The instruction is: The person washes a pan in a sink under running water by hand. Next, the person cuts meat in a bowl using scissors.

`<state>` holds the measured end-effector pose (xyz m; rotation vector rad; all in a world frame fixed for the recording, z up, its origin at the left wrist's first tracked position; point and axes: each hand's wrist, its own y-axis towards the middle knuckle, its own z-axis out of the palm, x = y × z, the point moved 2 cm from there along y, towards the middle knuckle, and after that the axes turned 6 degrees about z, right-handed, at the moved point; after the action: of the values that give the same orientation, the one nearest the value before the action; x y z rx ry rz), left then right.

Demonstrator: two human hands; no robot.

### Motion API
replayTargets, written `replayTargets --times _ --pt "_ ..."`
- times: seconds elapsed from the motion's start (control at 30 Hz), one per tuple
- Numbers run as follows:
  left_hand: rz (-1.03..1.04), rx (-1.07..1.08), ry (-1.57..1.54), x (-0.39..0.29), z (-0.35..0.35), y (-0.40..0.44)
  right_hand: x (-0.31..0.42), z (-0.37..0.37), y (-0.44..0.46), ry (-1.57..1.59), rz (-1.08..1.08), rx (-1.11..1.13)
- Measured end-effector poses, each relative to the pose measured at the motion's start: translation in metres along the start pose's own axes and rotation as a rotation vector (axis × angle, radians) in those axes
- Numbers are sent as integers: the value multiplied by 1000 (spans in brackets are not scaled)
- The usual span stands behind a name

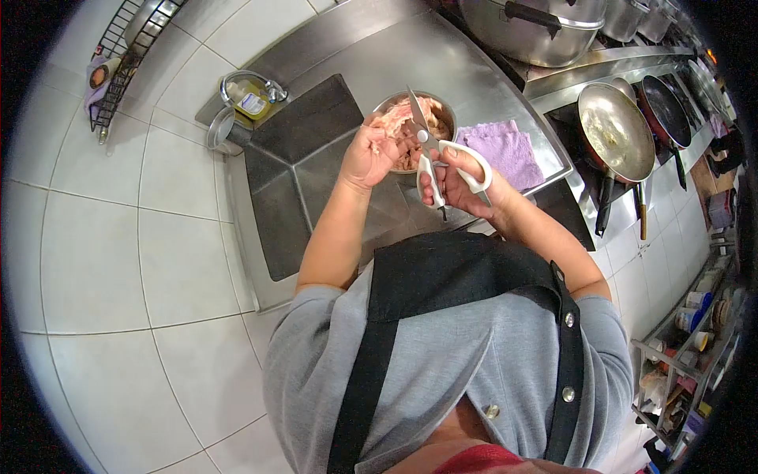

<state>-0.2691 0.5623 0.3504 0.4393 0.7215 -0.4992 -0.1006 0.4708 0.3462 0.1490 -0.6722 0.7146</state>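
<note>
My right hand [464, 188] grips a pair of kitchen scissors [423, 137] by the white handles. The handles are spread, and the blades point up and away over a round metal bowl [453, 125]. Raw pinkish meat [401, 118] fills the bowl. At the bowl's left side, my left hand [369, 156] has its fingers curled in on a piece of the meat beside the blades. Its fingertips are partly hidden, so the edges of that piece do not show. A folded purple cloth [505, 152] lies on the steel counter, right of the bowl.
A steel sink basin [304, 142] lies left of the bowl. Behind it are a bottle of yellow liquid [253, 101] and a metal pot [225, 130]. The stove at right holds a frying pan [616, 130] and a dark pan [665, 107]. A large pot [529, 35] stands behind.
</note>
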Motion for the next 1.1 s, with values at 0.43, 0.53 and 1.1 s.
replayTargets --times 0.43,0.53,1.1 --pt "51 -36 239 -5 2 9 15 4 -2 -533 -95 -329" --pt "-5 -129 599 0 -18 12 24 5 -4 -770 -243 -460" --pt "-97 -152 1039 -5 -3 4 16 -2 -5 -1456 -303 -675"
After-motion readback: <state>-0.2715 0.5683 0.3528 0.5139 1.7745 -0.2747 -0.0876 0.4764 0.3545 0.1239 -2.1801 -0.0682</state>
